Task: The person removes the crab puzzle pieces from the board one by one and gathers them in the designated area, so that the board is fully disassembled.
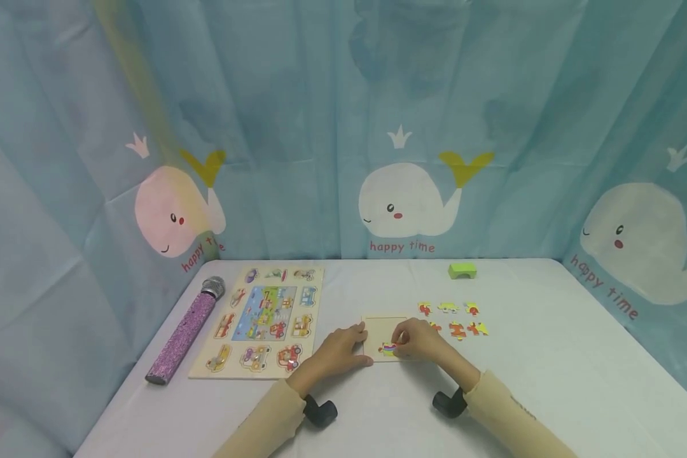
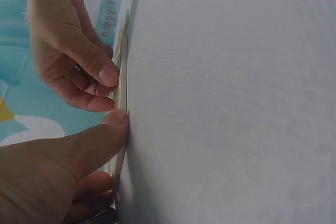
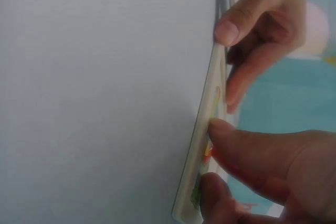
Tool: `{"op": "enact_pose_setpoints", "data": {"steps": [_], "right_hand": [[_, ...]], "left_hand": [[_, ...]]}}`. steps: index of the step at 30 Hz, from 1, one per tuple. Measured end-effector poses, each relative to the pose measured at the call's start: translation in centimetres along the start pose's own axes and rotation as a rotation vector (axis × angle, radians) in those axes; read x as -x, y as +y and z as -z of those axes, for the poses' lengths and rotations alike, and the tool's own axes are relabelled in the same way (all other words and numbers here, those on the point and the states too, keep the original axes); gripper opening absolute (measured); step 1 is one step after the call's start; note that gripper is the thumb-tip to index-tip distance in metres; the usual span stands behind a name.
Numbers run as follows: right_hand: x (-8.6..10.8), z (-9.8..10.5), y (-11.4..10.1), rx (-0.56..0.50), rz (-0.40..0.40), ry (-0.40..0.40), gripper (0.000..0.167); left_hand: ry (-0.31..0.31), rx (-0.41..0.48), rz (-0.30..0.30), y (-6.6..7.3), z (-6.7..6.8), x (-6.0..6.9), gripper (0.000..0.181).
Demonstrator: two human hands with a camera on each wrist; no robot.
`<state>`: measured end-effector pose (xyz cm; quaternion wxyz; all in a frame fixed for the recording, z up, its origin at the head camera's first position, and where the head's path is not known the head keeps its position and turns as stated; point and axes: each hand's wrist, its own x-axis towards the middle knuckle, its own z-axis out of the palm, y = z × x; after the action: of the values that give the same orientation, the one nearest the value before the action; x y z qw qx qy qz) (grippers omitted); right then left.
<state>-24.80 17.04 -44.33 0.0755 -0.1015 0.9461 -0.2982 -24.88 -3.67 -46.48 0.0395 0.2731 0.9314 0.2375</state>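
A small wooden puzzle tray (image 1: 378, 326) lies flat in front of me. My left hand (image 1: 340, 350) holds its left side, the thumb at the near corner and the fingers along the edge. My right hand (image 1: 420, 340) bends over the tray's right part, thumb and fingertips pinching a rainbow-striped jigsaw piece (image 1: 388, 348) low in the tray. The right wrist view shows the right thumb (image 3: 252, 148) against the coloured piece, partly hidden by the fingers. Several loose jigsaw pieces (image 1: 457, 329) lie in two rows right of the tray, one partly behind the right hand.
Left of the tray lies a large wooden peg puzzle (image 1: 315, 305) with vehicle pieces. A purple glittery microphone (image 1: 183, 337) is beside it at the table's left edge. A green arch block (image 1: 462, 271) stands at the back right. Whale-print curtains (image 1: 298, 127) hang around the white table (image 1: 549, 356).
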Motion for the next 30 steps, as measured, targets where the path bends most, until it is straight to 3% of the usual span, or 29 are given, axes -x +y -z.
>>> {"op": "enact_pose_setpoints", "data": {"steps": [17, 27, 30], "right_hand": [[0.3, -0.2, 0.1, 0.024, 0.108, -0.003, 0.014], [0.3, -0.3, 0.6, -0.01, 0.115, 0.012, 0.018], [0.4, -0.2, 1.0, -0.04, 0.152, 0.003, 0.017]], "left_hand": [[0.021, -0.032, -0.039, 0.3, 0.4, 0.3, 0.062], [0.033, -0.031, -0.063, 0.1, 0.2, 0.2, 0.062], [0.028, -0.028, -0.056, 0.0, 0.1, 0.3, 0.063]]}}
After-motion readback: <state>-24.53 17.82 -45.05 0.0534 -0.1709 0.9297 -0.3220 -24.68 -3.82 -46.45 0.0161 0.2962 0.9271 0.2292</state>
